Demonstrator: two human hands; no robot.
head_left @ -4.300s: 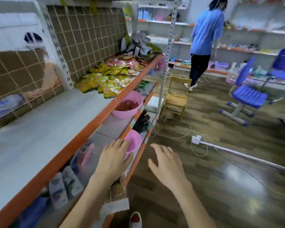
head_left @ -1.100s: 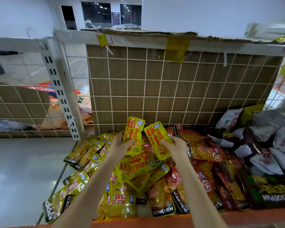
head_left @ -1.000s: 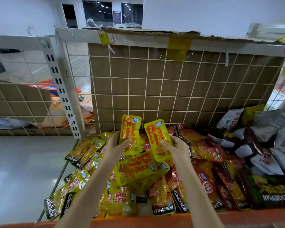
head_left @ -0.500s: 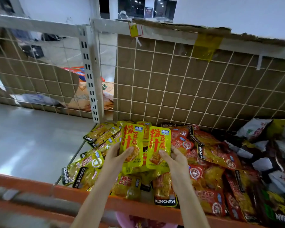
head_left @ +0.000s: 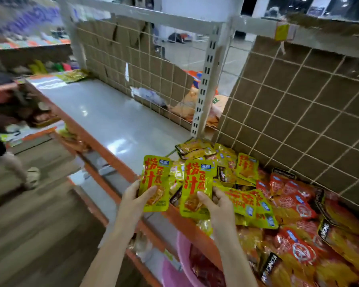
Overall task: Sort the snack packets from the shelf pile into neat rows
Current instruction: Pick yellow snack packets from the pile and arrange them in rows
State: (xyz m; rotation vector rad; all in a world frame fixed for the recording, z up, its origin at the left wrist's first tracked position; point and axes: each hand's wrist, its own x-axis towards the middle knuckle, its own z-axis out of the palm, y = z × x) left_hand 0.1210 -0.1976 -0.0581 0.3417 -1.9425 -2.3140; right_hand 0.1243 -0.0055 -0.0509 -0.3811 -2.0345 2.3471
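Note:
My left hand (head_left: 136, 198) grips a yellow snack packet (head_left: 155, 179) with red lettering by its lower end. My right hand (head_left: 216, 206) grips a second, matching yellow packet (head_left: 197, 185) the same way. Both packets stand upright, side by side, over the front orange edge of the shelf. To the right lies the pile of snack packets (head_left: 278, 195), yellow ones nearer the left and red and orange ones further right, spread against the wire-grid back.
The grey shelf surface (head_left: 112, 117) stretches bare to the left of the pile, with an orange front lip (head_left: 104, 150). A white slotted upright (head_left: 207, 79) stands behind. A pink bowl (head_left: 182, 264) sits on the shelf below. A person's leg and shoe (head_left: 31, 177) are in the aisle at left.
The view has swung left, bringing the bare shelf into sight. Both hands have carried their yellow packets off the pile towards the shelf's front edge.

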